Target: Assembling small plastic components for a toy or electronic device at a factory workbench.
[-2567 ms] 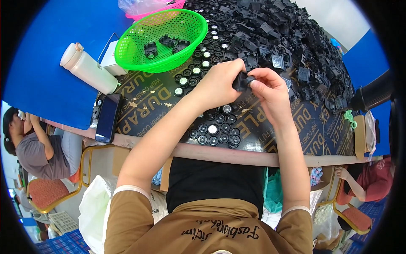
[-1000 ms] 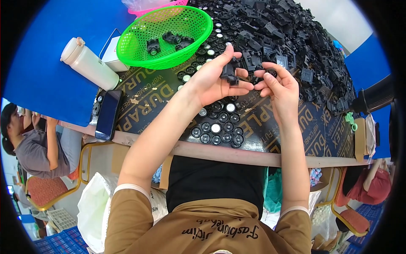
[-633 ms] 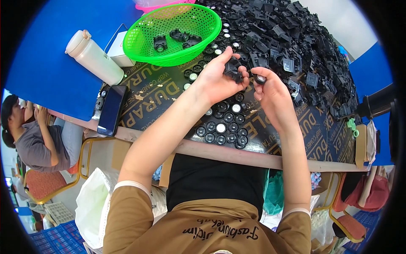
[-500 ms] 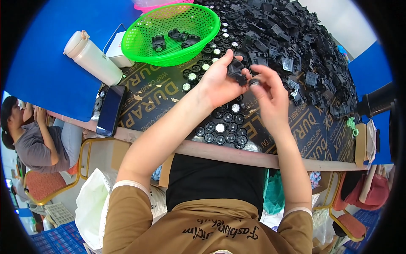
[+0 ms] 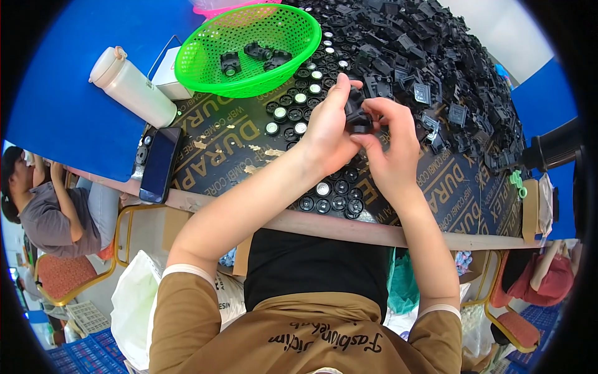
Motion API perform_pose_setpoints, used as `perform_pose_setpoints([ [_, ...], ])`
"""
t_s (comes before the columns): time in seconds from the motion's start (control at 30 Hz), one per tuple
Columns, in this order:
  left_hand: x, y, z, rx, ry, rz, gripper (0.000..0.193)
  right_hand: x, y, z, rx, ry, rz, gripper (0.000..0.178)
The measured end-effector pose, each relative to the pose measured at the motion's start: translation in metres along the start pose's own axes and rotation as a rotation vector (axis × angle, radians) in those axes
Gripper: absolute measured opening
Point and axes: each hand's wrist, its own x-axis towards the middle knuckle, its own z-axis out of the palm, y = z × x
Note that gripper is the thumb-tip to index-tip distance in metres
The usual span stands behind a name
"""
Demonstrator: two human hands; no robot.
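My left hand [image 5: 325,134] is closed round a black moulded plastic part [image 5: 354,103], held above the table. The fingers and thumb of my right hand [image 5: 395,149] pinch a small round black wheel [image 5: 360,127] at the near end of that part. The wheel touches the part; whether it is fixed there I cannot tell, as fingers cover some of it. Black wheels [image 5: 340,202], some with silvery centres, lie under and around my hands. To the right and beyond them rises a big heap of black plastic parts [image 5: 430,68].
A green perforated basket [image 5: 249,87] at the back left holds a few black assembled pieces. Left of it stand a white bottle [image 5: 134,87] and a white box [image 5: 169,78]. A dark phone [image 5: 161,165] lies near the left edge. Another person [image 5: 53,212] sits far left.
My right hand has brought the wheel left against the black part, where before it was held apart. My left hand has shifted slightly right and toward me, turning the part.
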Motion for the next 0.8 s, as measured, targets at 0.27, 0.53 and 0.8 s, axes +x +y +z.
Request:
perform_pose_setpoints([
  [0.27, -0.011, -0.013, 0.012, 0.218, 0.106, 0.194, 0.035, -0.005, 0.007, 0.001, -0.091, -0.025, -0.093, 0.031],
  [0.53, 0.013, 0.078, 0.007, 1.511, 0.136, 1.174, 0.034, 0.010, 0.008, -0.010, 0.115, -0.103, 0.180, 0.025],
  [0.8, 0.019, 0.080, 0.009, 2.118, -0.045, 1.364, 0.028, -0.012, 0.024, -0.006, -0.280, -0.394, 0.053, 0.036],
])
